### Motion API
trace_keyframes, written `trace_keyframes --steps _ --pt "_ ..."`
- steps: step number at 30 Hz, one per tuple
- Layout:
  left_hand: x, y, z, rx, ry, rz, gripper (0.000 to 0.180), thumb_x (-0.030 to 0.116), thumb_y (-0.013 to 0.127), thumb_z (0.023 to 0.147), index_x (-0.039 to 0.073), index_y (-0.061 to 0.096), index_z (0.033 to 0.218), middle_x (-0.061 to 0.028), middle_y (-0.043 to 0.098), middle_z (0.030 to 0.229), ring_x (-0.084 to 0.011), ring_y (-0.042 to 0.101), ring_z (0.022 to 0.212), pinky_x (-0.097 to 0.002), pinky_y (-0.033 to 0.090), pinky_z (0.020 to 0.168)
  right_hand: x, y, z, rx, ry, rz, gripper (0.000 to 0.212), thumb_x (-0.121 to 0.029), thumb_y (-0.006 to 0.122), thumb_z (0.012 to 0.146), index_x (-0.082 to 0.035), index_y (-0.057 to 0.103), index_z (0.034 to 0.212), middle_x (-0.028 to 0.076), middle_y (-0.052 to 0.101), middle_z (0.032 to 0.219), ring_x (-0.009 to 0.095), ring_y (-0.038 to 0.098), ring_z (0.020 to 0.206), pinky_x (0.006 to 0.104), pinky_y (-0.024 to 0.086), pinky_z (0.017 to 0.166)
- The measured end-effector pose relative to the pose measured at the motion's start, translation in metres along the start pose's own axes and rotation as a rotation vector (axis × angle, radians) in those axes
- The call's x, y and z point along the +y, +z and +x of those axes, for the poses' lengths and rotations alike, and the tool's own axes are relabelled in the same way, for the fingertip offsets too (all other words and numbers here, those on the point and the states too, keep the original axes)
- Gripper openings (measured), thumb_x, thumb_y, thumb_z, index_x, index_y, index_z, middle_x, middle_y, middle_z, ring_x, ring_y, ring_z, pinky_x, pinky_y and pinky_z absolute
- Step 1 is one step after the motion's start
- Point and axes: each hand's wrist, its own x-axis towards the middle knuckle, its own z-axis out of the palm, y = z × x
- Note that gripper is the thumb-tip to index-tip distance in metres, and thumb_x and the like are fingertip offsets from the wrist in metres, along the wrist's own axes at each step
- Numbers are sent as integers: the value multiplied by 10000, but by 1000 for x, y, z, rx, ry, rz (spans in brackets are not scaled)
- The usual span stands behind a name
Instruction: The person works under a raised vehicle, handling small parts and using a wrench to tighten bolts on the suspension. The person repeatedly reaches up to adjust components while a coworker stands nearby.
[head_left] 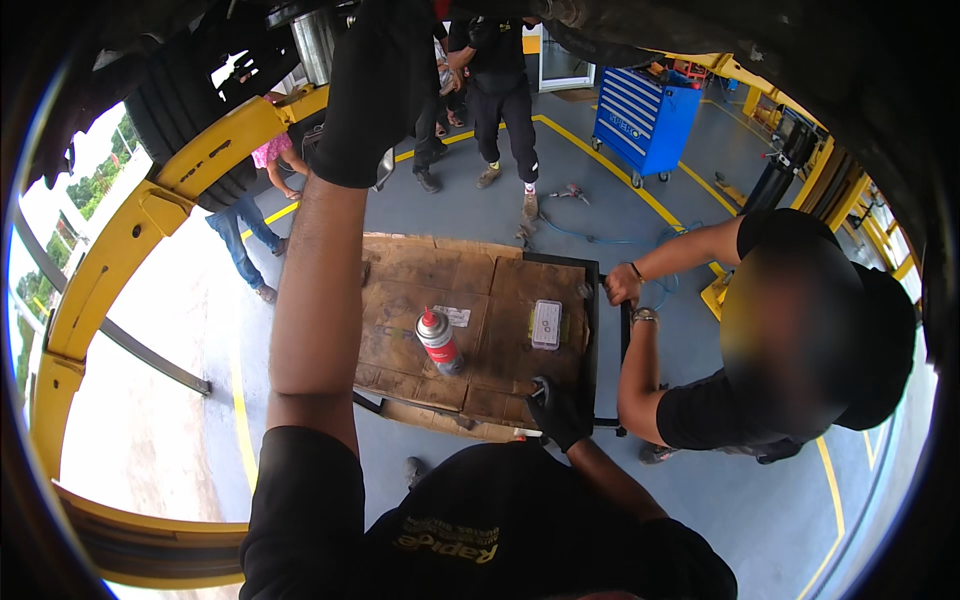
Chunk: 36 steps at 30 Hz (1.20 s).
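My left arm reaches straight up, and my left hand (372,105), in a black glove, is against the dark vehicle underside (610,22); its fingers are lost in the dark. Low at the near right of the cardboard-topped table, my right hand (558,412), also black-gloved, has its fingers curled in; what they hold, if anything, cannot be made out. Just below it shows a small white piece with a red end (527,433). On the cardboard (400,290) stand a spray can (440,340) with a red cap and a clear plastic case (546,325) with small rings.
At the right a co-worker (690,400) grips the table's frame. Yellow lift arms (110,255) curve along the left. A blue tool cabinet (645,120) stands at the back, near a blue air hose (590,238) on the floor. Several other people stand beyond the table.
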Motion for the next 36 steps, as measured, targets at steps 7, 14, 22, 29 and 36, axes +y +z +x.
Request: trace_keyframes --steps 7,14,22,29,36 --pt "-16 17 14 173 -46 -218 395 57 543 1054 -52 501 1432 -173 662 1292 -281 653 1157 -394 525 966 -7 -2 0 -25 34 -50 444 -234 712 885 -49 639 1281 163 731 959 320 728 893 433 571 820" --pt "62 -39 43 -81 -1388 -1507 407 103 668 957 -16 568 1333 -147 683 1164 -292 677 977 -377 552 849 -9 -5 -3 -38 73 -80 453 -230 713 877 -36 639 1280 152 734 946 321 727 885 430 570 815" --pt "16 -19 2 -143 -767 -849 386 69 597 1004 7 549 1382 -121 648 1243 -232 660 1010 -338 548 869 -10 -5 -1 -19 75 -31 449 -227 708 882 -27 637 1277 163 725 955 315 719 903 424 561 826" --pt "10 1 4 -9 -1167 -1519 309 102 566 1049 13 560 1344 -109 652 1200 -198 665 968 -320 547 803 -9 -3 0 -52 68 -11 453 -234 714 886 -21 624 1275 176 716 994 310 714 937 422 557 843" --pt "38 -27 20 -104 -974 -1049 270 180 661 1001 18 627 1213 -107 703 1020 -232 706 796 -327 566 650 -16 -12 2 -68 88 -58 461 -229 717 887 -21 624 1288 180 720 985 314 717 916 426 559 846"
